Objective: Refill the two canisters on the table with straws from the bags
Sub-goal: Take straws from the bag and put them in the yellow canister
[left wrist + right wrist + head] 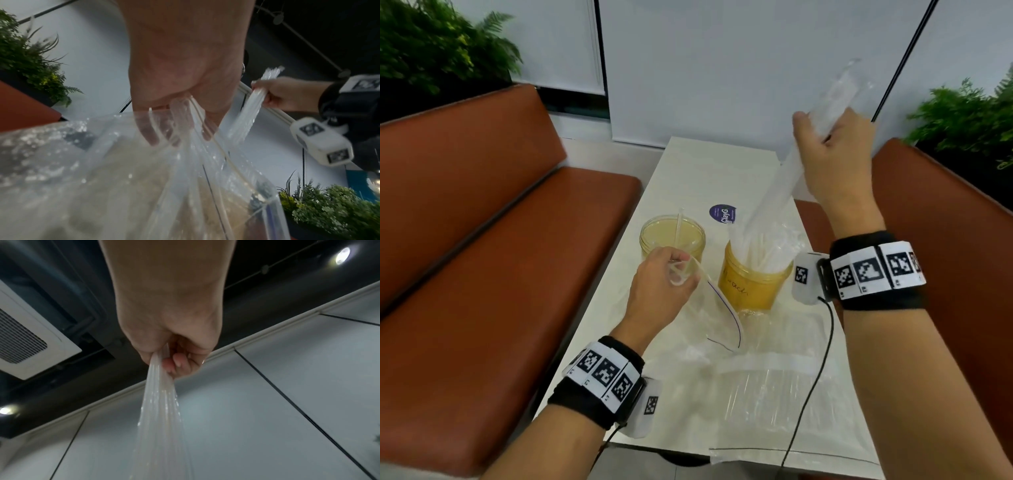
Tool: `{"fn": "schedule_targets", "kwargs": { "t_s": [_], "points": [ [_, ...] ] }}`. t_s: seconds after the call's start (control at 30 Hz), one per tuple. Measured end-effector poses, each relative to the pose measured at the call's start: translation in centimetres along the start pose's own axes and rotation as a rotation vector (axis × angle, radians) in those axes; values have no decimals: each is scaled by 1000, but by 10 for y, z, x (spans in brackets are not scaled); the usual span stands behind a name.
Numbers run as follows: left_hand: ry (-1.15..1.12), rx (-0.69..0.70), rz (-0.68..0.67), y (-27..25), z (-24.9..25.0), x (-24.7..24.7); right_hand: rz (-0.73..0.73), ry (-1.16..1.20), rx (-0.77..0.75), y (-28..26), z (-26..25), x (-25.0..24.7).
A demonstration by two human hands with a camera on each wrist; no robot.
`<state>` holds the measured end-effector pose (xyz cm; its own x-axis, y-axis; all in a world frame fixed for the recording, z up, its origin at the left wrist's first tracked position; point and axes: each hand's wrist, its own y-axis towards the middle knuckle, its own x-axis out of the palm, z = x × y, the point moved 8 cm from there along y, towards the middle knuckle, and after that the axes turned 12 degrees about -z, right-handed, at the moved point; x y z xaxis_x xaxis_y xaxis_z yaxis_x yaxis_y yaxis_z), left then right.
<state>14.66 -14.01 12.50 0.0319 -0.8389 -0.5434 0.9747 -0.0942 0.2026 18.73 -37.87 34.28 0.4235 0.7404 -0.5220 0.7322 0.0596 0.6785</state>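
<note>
right hand [832, 161]: raised above table [681, 178], fingers clamped round bundle of clear straws [791, 168]; lower ends inside right canister [755, 279].
left hand [659, 277]: fingers curled, pinching mouth of zip bag [719, 318], beside left canister [672, 236].
left canister: one straw standing inside.
second zip bag [774, 404]: flat at near table edge, straws inside.
</note>
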Motion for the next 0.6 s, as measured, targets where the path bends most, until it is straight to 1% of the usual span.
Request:
{"fn": "schedule_targets", "kwargs": {
  "t_s": [0.1, 0.17, 0.3, 0.37, 0.43, 0.47, 0.53, 0.57, 0.6],
  "points": [
    [-7, 14, -2, 1, 2, -2, -55, -94, 69, -6, 33, 21],
    [-13, 31, -4, 0, 5, -2, -137, -150, 126, -18, 53, 45],
    [-49, 56, -2, -3, 9, -4, -374, -300, 352, -56, 95, 94],
    [-55, 55, -4, -5, 9, -5, -386, -365, 426, -67, 106, 98],
    [-59, 53, -6, -5, 9, -6, -297, -334, 401, -66, 105, 91],
    [-62, 53, -9, -5, 9, -6, -232, -244, 345, -62, 100, 85],
    [-67, 57, -11, -5, 12, -7, -105, -68, 183, -51, 88, 74],
    [-68, 62, -9, -5, 13, -8, -89, -54, 107, -45, 83, 72],
    [-69, 68, -7, -5, 15, -8, -121, -89, 46, -41, 81, 75]
  ]
}}
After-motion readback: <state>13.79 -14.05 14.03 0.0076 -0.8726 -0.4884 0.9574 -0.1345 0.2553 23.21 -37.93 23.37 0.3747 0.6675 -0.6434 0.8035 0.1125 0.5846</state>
